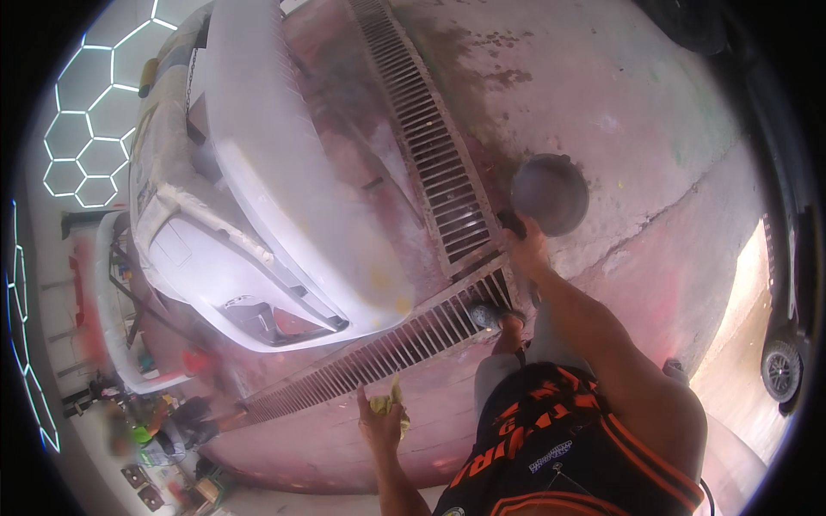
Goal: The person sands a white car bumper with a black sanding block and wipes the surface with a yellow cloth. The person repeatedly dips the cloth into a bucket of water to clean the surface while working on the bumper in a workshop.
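My right hand (528,248) is closed round the black handle of a round, dark grey pan (551,196), held out over the floor to the right of the drain grate. What the pan contains, if anything, I cannot make out. In my left hand (379,427) is a crumpled yellow-green cloth (392,408), with one finger pointing forward beside it. Ahead and to the left is a large white and grey car bumper (292,163), patchy with yellowish spots at its near end. Neither hand touches the bumper.
Metal drain grates (422,129) run across the red-stained concrete floor. My foot (490,316) stands on the near grate. Another person (163,430) is low at the far left beside a second white bumper (120,318). A dark vehicle with a wheel (781,371) stands at the right.
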Available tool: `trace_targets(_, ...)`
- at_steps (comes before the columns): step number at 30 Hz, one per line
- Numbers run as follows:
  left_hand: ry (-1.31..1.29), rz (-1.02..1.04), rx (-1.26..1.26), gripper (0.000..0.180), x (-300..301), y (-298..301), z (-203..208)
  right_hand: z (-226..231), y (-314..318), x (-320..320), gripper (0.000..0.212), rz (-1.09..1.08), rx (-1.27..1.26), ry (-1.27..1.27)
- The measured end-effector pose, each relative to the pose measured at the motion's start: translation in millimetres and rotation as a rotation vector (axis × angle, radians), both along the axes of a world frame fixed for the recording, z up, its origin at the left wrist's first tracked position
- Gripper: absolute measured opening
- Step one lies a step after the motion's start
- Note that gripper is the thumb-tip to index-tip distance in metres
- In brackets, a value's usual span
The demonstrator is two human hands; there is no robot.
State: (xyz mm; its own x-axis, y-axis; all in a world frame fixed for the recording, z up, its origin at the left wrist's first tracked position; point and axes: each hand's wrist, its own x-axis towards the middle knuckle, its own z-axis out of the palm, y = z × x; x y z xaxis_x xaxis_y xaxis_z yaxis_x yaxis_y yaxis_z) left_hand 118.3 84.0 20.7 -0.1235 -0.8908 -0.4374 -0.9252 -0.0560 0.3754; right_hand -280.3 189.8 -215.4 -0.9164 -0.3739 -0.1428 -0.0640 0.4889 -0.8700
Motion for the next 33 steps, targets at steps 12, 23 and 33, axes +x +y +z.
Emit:
trace_targets(12, -0.357, -0.555, -0.434, 0.101, -172, -84, 64, -132, 117, -109, 0.056, 0.237, 0.416, 0.103)
trace_targets(23, -0.975, -0.600, -0.782, 0.095, -266, -140, 93, -295, 118, -172, 0.057, 0.291, 0.343, 0.311)
trace_targets(33, -1.011, -0.475, -0.947, 0.103, -232, -100, 40, -378, 146, -162, 0.054, 0.395, 0.407, 0.416)
